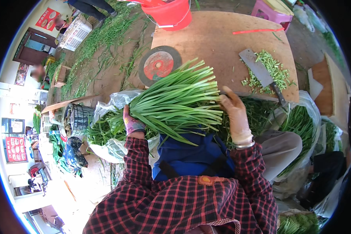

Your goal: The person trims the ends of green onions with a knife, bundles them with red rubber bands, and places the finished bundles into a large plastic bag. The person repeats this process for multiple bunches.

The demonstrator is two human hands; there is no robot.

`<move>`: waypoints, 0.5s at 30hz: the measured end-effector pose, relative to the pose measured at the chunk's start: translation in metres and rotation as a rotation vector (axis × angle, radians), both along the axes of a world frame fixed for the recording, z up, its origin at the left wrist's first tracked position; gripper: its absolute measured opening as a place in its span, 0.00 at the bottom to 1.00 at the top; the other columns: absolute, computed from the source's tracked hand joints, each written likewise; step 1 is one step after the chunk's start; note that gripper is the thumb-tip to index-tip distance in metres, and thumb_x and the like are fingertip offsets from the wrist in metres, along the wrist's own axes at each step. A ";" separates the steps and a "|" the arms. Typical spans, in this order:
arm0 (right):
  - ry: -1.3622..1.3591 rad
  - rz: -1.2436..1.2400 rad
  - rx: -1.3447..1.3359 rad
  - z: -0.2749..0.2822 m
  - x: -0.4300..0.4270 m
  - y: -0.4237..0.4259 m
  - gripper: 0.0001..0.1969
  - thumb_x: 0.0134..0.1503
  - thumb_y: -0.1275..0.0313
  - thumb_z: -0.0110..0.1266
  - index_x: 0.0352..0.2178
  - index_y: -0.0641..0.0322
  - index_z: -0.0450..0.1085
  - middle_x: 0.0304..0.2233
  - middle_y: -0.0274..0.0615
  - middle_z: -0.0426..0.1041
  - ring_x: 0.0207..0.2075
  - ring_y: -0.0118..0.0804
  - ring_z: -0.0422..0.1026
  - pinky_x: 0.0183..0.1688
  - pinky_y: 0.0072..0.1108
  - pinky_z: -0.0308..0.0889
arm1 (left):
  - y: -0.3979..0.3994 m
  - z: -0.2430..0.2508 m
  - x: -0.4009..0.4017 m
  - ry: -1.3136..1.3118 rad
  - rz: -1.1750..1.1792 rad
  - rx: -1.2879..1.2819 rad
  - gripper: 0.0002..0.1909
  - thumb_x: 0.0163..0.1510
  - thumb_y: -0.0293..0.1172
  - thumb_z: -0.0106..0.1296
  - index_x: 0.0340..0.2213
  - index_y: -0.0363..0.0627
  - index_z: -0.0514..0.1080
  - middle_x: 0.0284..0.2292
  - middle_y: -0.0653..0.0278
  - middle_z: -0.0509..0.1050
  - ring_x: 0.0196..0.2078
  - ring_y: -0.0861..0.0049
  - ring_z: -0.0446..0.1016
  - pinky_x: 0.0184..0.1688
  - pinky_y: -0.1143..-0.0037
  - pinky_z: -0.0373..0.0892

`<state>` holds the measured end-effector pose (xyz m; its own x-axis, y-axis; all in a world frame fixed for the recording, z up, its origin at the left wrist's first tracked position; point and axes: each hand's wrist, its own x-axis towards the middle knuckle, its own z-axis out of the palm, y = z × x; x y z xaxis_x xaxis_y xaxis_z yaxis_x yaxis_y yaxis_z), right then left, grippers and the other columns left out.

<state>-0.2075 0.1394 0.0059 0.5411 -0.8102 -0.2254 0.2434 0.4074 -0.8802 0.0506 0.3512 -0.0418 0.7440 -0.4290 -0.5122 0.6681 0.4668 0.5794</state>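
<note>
My left hand (133,121), in a patterned glove, is closed around a large bunch of green garlic chives (175,99). Their pale cut ends fan out to the right. My right hand (234,112), in a thin translucent glove, is beside those ends with its fingers partly apart; nothing is seen in it. Beyond it, a cleaver (259,68) lies on a wooden board (216,41), its blade partly over a pile of chopped stem pieces (278,73). A round grinding disc (159,64) sits at the board's left edge, behind the leaves.
A red bucket (171,17) stands on the far side of the board, near a red strip (257,30) and a pink stool (272,17). Plastic bags of greens (301,125) flank my lap. A wire basket (80,117) stands left. Loose leaves litter the floor; other people are farther off.
</note>
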 end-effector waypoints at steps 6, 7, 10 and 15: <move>0.374 0.064 -0.489 -0.018 -0.027 0.020 0.12 0.47 0.70 0.58 0.31 0.67 0.69 0.35 0.41 0.69 0.36 0.30 0.68 0.41 0.19 0.62 | 0.005 -0.011 0.001 0.021 0.008 -0.033 0.25 0.51 0.46 0.42 0.42 0.38 0.67 0.42 0.52 0.70 0.44 0.56 0.69 0.48 0.59 0.64; 0.408 0.101 -0.514 -0.021 -0.020 0.025 0.12 0.46 0.69 0.59 0.29 0.67 0.70 0.35 0.42 0.69 0.36 0.32 0.68 0.41 0.20 0.63 | 0.005 -0.008 -0.001 0.027 -0.008 -0.061 0.24 0.51 0.46 0.42 0.42 0.37 0.68 0.41 0.52 0.71 0.43 0.56 0.69 0.48 0.59 0.64; 0.331 0.123 -0.322 -0.029 0.008 0.023 0.11 0.46 0.68 0.59 0.27 0.68 0.72 0.34 0.43 0.69 0.36 0.33 0.69 0.40 0.21 0.64 | -0.002 -0.002 -0.006 0.023 0.014 -0.021 0.24 0.52 0.46 0.41 0.43 0.39 0.67 0.42 0.54 0.70 0.45 0.57 0.68 0.49 0.60 0.63; 0.045 0.074 -0.038 -0.029 0.021 0.018 0.07 0.47 0.73 0.57 0.26 0.68 0.71 0.33 0.38 0.71 0.32 0.27 0.69 0.38 0.18 0.64 | -0.002 0.010 -0.013 0.035 0.025 -0.063 0.24 0.53 0.46 0.40 0.43 0.40 0.67 0.43 0.54 0.70 0.45 0.57 0.67 0.49 0.59 0.62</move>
